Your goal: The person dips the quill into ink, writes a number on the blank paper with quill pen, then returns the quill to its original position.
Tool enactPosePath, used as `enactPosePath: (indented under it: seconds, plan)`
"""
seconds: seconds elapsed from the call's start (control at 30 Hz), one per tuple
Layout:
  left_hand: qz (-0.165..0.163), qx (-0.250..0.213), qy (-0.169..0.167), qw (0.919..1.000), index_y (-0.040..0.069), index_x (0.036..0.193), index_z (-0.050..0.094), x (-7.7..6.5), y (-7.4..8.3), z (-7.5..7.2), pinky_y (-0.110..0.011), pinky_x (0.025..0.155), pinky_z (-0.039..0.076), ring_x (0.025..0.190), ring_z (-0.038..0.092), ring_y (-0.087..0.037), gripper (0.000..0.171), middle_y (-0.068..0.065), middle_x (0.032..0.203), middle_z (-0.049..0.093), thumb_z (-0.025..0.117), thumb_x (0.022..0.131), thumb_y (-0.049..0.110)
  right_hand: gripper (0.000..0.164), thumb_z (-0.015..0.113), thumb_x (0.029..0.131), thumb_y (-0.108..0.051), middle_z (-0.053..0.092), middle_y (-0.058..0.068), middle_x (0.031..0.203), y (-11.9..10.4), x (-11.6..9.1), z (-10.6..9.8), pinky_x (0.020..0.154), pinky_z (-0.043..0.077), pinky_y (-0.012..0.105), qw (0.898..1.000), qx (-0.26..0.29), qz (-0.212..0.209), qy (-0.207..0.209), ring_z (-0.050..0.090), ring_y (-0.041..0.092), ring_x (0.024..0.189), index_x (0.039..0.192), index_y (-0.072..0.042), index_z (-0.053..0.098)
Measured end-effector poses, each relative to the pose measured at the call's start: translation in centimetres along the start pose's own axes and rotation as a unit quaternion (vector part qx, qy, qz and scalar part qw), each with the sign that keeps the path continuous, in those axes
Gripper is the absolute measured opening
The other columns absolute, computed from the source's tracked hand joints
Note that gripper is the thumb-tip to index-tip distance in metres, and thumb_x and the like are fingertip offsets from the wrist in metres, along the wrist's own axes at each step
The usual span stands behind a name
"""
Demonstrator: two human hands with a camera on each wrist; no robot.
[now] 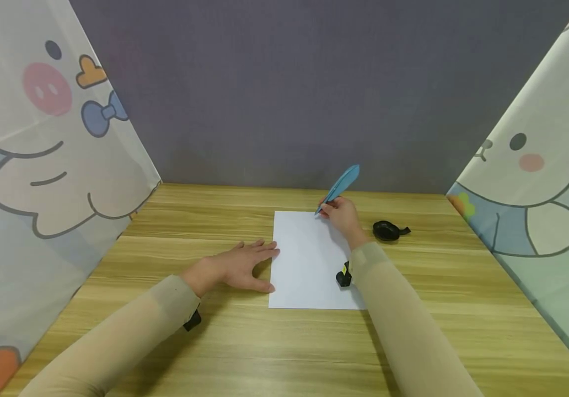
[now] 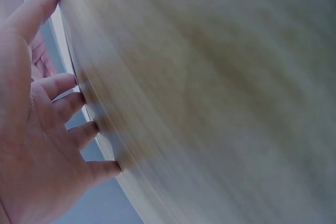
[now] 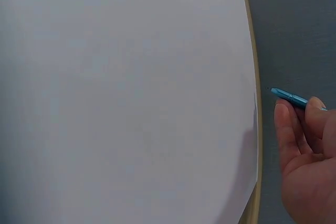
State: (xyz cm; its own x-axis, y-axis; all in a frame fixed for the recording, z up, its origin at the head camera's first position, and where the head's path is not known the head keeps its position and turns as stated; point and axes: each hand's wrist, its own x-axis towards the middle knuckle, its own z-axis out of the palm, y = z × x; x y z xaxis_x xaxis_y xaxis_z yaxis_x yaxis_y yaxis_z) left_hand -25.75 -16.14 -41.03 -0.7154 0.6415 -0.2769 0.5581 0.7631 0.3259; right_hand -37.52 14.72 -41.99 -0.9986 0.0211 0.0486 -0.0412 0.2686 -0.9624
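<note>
A blue feather-shaped pen [image 1: 345,181] is pinched between the thumb and fingers of my right hand [image 1: 342,216], at the far end of a blank white sheet of paper [image 1: 304,264]. Its plume slants up to the right, and its tip points down toward the sheet's top edge. In the right wrist view the slim blue barrel [image 3: 293,98] sticks out past the fingertips. My left hand [image 1: 245,268] lies with its fingers spread, thumb and fingertips at the left edge of the sheet. The right forearm hides the paper's lower right side.
Right of the paper lies a small black round object [image 1: 386,230] with a short tab. A grey panel [image 1: 284,94] rises behind the wooden table [image 1: 215,353]. Cartoon-printed sheets [image 1: 537,182] flank both sides. A black wrist device [image 1: 344,277] shows beside the right sleeve.
</note>
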Motion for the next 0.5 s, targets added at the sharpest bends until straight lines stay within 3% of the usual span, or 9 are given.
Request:
enactPosePath:
  seconds: [0.13,0.5]
  plan:
    - [0.001,0.001,0.002,1.0000,0.020,0.177,0.025,-0.06,0.04,-0.01,-0.072,0.136,0.011,0.174,0.009,-0.032,0.101,0.001,0.186,0.014,0.067,0.100,0.070,0.031,0.059,0.113,-0.006,0.070,0.033,0.138,0.09,0.15,0.03,0.102,0.064,0.036,1.000,-0.009,0.002,0.002,0.072,0.039,0.122,0.137,0.012,0.067]
    - [-0.001,0.001,-0.003,1.0000,0.021,0.177,0.025,-0.02,0.10,-0.11,-0.071,0.136,0.010,0.174,0.008,-0.032,0.100,0.002,0.186,0.013,0.067,0.100,0.069,0.030,0.061,0.112,-0.007,0.072,0.032,0.136,0.42,0.41,0.17,0.096,0.065,0.032,1.000,-0.010,0.016,0.009,0.074,0.035,0.116,0.137,0.010,0.069]
